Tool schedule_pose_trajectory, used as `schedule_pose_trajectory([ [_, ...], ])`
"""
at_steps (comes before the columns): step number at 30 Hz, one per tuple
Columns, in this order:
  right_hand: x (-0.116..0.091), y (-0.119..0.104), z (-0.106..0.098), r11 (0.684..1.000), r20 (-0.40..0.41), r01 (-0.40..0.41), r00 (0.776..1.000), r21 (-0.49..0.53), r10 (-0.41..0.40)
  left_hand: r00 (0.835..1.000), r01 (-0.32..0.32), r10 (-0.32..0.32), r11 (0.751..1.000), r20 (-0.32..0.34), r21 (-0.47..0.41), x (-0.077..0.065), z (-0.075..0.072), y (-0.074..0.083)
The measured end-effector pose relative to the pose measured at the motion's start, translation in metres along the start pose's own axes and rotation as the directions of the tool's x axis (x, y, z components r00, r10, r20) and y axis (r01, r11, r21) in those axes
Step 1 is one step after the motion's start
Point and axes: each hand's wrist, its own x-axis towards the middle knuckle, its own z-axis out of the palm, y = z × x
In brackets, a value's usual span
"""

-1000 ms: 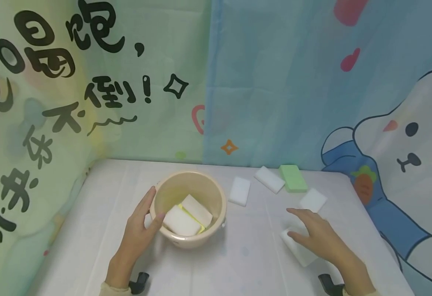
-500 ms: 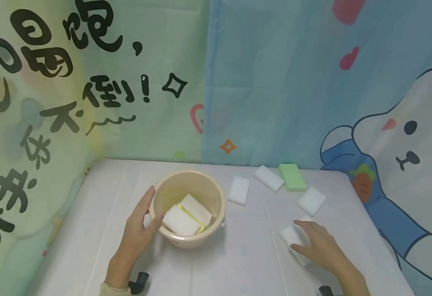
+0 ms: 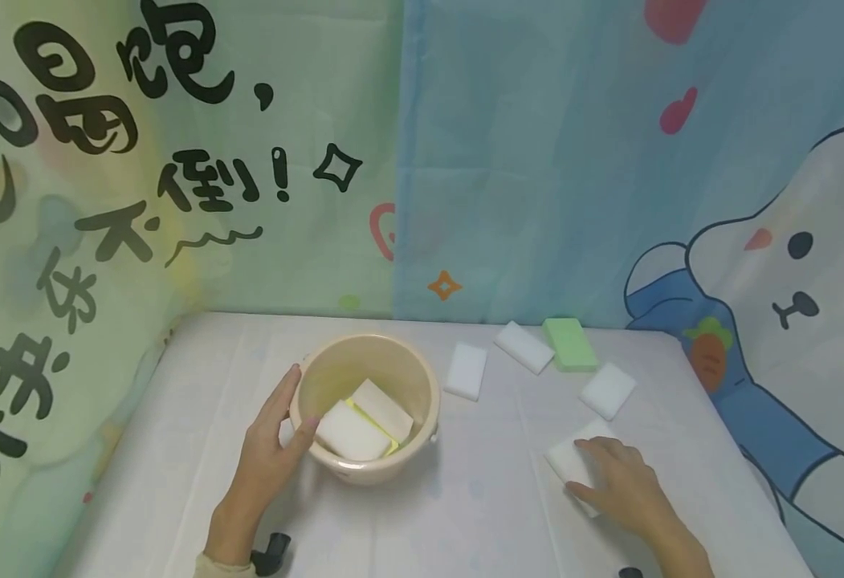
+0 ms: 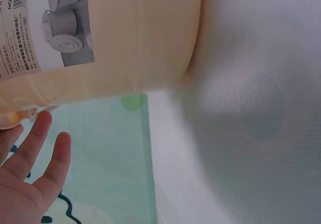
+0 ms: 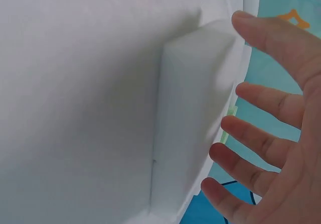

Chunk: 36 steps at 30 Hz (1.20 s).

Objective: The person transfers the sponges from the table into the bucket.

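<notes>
A cream plastic bucket (image 3: 367,474) stands left of the table's middle, with two white sponge blocks (image 3: 352,431) and a strip of something yellow (image 3: 373,421) inside. My left hand (image 3: 270,449) rests against its left side, thumb tip at the rim and fingers stretched along the outside. In the left wrist view the spread fingertips (image 4: 60,146) show just below the bucket's rim. On the right, my right hand (image 3: 617,482) is spread over a white sponge block (image 3: 564,459) lying on the table. Its fingers are extended, with the fingertips (image 5: 216,151) close to the block's upper face.
Three more white blocks lie toward the back right: one beside the bucket (image 3: 466,371), another white block (image 3: 524,348) behind, and a white block (image 3: 608,391) farther right. A green block (image 3: 570,345) sits near the back edge. Printed cloth (image 3: 306,265) hangs behind the table.
My right hand has moved down and slightly right, over the nearest white block, uncovering the block behind it. The left hand and bucket hold their places; the head view has shifted slightly.
</notes>
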Motion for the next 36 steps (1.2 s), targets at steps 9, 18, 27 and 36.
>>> schedule_pose_trajectory([
  [9, -0.007, -0.006, 0.012, 0.999, -0.115, 0.045, 0.992, -0.004, -0.045, 1.000, 0.006, -0.006, 1.000, 0.003, -0.002, 0.000, -0.001, 0.001],
  [18, -0.004, -0.012, 0.015, 0.999, -0.104, -0.014, 0.995, -0.052, 0.009, 1.000, 0.025, -0.025, 1.000, 0.017, -0.005, -0.002, -0.001, -0.001],
  [27, 0.001, -0.011, 0.013, 0.999, -0.072, -0.036, 0.997, -0.015, 0.034, 1.000, 0.024, -0.024, 1.000, 0.020, -0.008, -0.001, -0.001, -0.001],
  [36, 0.002, -0.014, 0.011, 0.996, -0.060, -0.044, 0.997, 0.080, 0.049, 1.000, -0.002, 0.002, 1.000, 0.018, -0.009, -0.001, -0.001, 0.000],
])
